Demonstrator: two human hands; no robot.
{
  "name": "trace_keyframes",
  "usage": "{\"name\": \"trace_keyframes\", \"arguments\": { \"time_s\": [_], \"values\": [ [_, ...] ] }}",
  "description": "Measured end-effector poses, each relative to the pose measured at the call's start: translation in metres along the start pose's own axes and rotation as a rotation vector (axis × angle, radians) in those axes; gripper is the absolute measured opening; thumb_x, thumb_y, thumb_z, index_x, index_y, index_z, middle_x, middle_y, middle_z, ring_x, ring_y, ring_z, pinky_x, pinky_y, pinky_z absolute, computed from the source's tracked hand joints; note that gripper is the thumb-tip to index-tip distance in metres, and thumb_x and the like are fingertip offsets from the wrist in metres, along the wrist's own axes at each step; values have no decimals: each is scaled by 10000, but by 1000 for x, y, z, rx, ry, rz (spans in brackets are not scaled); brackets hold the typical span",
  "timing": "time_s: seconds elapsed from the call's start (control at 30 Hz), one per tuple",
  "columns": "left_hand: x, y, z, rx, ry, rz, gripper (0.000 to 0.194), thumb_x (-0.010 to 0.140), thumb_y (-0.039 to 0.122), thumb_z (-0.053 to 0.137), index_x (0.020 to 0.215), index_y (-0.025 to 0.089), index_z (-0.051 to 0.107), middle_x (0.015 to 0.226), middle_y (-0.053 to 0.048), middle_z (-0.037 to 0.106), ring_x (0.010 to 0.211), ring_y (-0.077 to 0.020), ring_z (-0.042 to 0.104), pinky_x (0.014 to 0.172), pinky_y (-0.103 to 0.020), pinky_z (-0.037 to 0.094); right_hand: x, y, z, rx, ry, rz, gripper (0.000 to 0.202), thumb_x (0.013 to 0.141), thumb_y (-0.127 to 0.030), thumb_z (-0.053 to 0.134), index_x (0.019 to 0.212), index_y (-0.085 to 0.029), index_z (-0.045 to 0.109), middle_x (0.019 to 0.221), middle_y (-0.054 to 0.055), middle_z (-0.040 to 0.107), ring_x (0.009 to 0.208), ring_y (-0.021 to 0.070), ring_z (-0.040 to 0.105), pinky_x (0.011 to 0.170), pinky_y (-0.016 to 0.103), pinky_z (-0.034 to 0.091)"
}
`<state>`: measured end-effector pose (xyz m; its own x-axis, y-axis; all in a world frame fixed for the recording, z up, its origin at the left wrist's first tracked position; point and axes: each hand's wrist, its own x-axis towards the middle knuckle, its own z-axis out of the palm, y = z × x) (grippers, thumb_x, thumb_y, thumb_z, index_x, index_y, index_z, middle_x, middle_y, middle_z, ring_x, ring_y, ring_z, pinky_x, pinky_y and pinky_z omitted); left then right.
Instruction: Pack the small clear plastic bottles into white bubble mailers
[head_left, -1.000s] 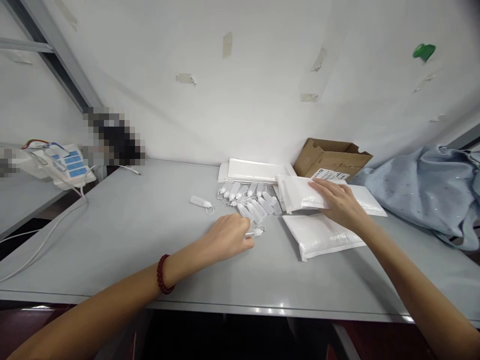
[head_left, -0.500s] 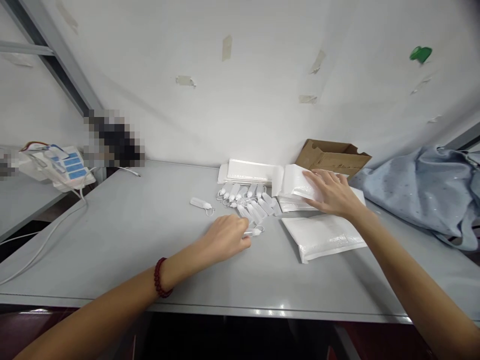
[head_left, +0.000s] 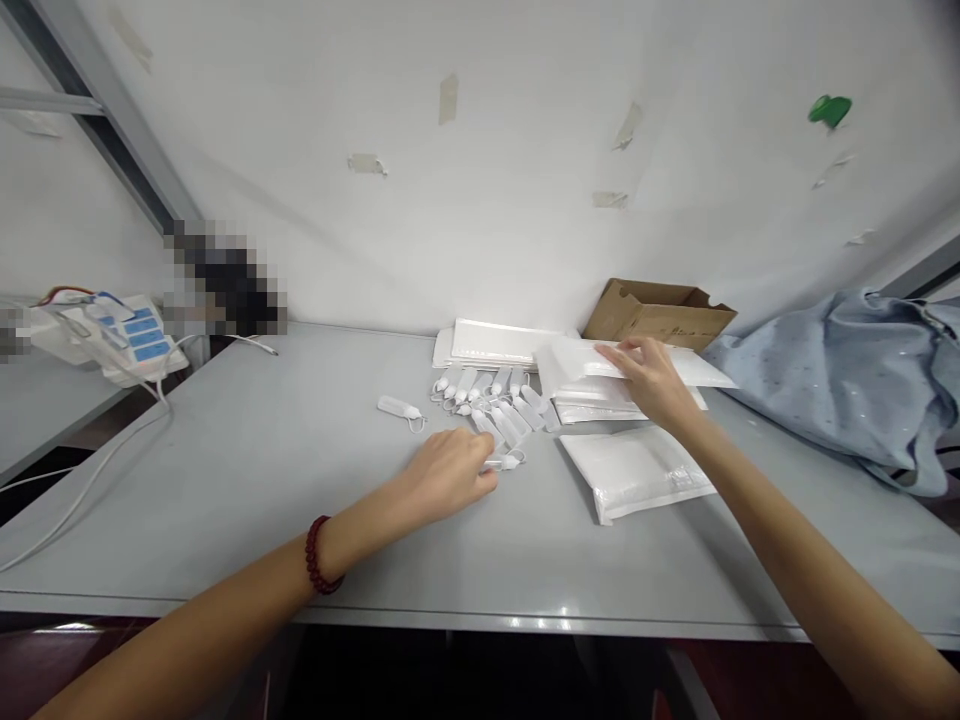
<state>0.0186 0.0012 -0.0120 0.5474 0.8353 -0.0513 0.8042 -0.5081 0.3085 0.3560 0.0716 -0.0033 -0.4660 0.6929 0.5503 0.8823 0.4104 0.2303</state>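
Observation:
My left hand (head_left: 448, 472), with a red bead bracelet at the wrist, rests on the grey table (head_left: 225, 480) with its fingers curled around a small white tag (head_left: 508, 461). Just beyond it lies a cluster of several small white tags (head_left: 495, 395), and one lone tag (head_left: 400, 408) sits to the left. My right hand (head_left: 649, 379) grips the top white padded envelope (head_left: 577, 365) of a stack and holds it raised off the pile. Another padded envelope (head_left: 637, 467) lies flat nearer to me.
A flat pile of white envelopes (head_left: 495, 342) lies against the wall. An open cardboard box (head_left: 656, 312) stands behind my right hand. A blue-grey cloth (head_left: 847, 375) is heaped at the right. At the far left sits a white power strip (head_left: 112, 335) with cables.
My right hand has lifted the top padded envelope off the stack and drawn it back toward the wall. My left hand has stayed on the small tag.

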Motion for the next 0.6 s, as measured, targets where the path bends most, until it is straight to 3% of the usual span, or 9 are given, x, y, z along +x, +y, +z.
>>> {"name": "trace_keyframes", "arguments": {
  "time_s": [0.1,0.23,0.6],
  "values": [
    [0,-1,2,9,6,1,241,788,229,468,942,160,639,682,-63,643,582,-205,582,506,-286,261,2,1,11,67,-19,27,388,956,-275,403,1323,-197,500,1162,162,482,1088,289,505,901,470,469],
    [-1,-2,2,18,27,29,195,780,235,458,854,166,625,630,-53,617,539,-197,556,476,-290,228,-1,1,10,88,-13,27,554,928,-521,442,1350,-162,450,1180,177,477,1109,312,489,953,496,440],
    [-2,-4,5,40,68,60,259,812,266,473,989,177,641,615,-48,620,585,-238,602,494,-295,260,-14,-1,0,53,108,-6,665,869,-599,503,1349,-152,392,1274,217,488,1163,354,494,951,522,434]
  ]
}}
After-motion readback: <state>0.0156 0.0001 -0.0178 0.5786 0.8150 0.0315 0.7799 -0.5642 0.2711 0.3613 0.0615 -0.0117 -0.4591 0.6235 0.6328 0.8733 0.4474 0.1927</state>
